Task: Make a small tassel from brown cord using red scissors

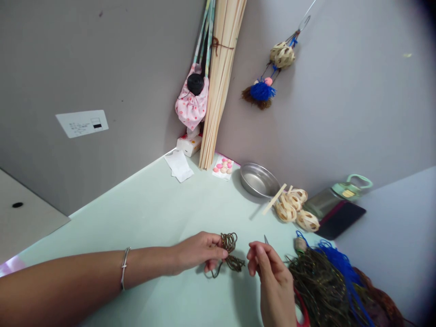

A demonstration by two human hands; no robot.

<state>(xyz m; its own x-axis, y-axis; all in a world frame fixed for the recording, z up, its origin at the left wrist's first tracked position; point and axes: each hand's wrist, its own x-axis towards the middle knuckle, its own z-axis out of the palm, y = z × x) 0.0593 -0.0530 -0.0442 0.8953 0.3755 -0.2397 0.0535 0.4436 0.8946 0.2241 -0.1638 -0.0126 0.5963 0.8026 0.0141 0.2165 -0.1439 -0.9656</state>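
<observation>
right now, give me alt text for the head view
The left hand pinches a looped brown cord bundle over a green table; the right hand is curled nearby, partly hiding red-handled scissors. A metal bowl and woven balls sit behind.

With the brown cord bundle (235, 262) as the clock's centre, open tabletop (146, 218) gives a hand passage from 10 to 12 o'clock, as far as the paper sheet (179, 165) and wooden strips (221, 86) at 11 and the packet of pink discs (223, 166) at 12. A metal bowl (259, 180) blocks 1 o'clock, woven balls (287, 210) 2, a yarn heap (322, 281) 3 to 4, and the right hand (274, 281), partly hiding red-handled scissors (303, 303), 4. The left hand (200, 252) bars 9; 6 lies open.
</observation>
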